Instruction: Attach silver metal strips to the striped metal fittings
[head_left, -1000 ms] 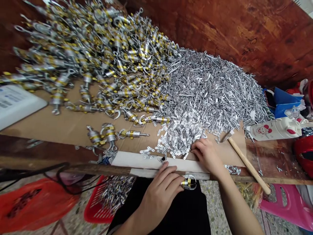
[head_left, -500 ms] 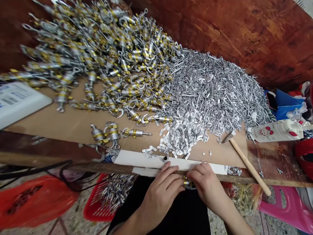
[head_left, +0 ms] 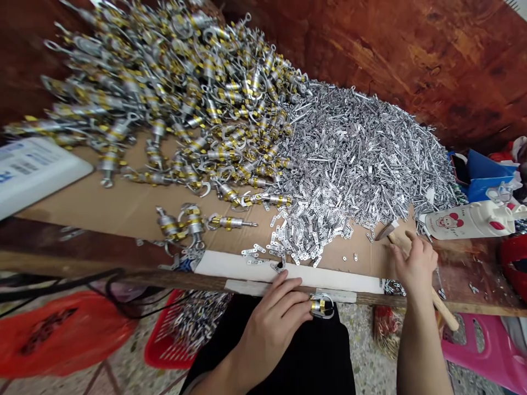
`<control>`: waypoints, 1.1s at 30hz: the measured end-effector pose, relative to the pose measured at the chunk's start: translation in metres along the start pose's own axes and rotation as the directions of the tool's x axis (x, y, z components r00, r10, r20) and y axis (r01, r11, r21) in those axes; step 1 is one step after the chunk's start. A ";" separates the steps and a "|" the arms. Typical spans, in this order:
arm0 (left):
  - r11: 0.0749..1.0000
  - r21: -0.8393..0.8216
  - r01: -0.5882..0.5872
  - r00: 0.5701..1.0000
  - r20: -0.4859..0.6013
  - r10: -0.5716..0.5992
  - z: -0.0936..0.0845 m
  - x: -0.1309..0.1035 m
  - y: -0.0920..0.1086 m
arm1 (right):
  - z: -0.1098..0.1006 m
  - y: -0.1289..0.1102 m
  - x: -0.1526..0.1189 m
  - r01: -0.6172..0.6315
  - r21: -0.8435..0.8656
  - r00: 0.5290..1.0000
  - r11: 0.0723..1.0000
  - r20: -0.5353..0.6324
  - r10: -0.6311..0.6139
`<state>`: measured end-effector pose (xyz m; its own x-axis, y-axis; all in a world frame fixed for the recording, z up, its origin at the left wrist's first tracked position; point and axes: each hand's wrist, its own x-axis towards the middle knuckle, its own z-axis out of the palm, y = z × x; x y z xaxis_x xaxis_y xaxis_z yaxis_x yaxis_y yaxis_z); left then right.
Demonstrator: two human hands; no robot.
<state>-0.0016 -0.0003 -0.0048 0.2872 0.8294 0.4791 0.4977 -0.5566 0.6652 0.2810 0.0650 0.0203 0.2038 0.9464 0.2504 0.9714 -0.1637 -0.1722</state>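
My left hand (head_left: 274, 315) is closed at the edge of the bench, fingers pressed on a silver metal fitting with yellow bands (head_left: 318, 305). A curved metal loop sticks out on its right side; the rest is hidden under my fingers. Over the handle of a hammer (head_left: 442, 312), close to its head, is my right hand (head_left: 418, 266). Its thumb and index finger are apart, on either side of the wooden handle. The hammer lies across the bench edge. Small flat metal links with holes (head_left: 304, 236) are spread on the cardboard between the hands and the large pile.
A heap of yellow-banded fittings (head_left: 197, 99) fills the back left, beside a pile of metal pins and links (head_left: 354, 148). A white bottle (head_left: 461, 222) lies at right. A red basket (head_left: 158, 340) and pink stool (head_left: 486, 351) stand below the bench.
My right hand has left the fitting and moved right, up to the hammer. My left hand keeps its hold, and the fitting's loop is now exposed. The view has shifted slightly.
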 end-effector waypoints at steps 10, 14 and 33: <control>1.000 0.012 0.001 0.999 0.036 -0.002 -0.003 0.001 -0.001 | -0.031 -0.048 -0.058 0.230 0.291 0.909 0.929 0.275 -0.312; 1.000 0.007 -0.014 1.000 0.023 0.014 -0.002 0.001 -0.001 | -0.040 -0.075 -0.098 0.432 0.401 0.845 0.808 0.131 -0.518; 0.998 0.021 -0.052 0.999 -0.016 0.052 0.001 -0.001 -0.003 | -0.029 -0.057 -0.077 0.038 0.375 0.952 0.926 0.269 -0.148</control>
<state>-0.0027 0.0004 -0.0076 0.2996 0.7985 0.5222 0.4994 -0.5976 0.6273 0.2133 -0.0069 0.0384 0.0174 0.9998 0.0080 0.8618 -0.0109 -0.5071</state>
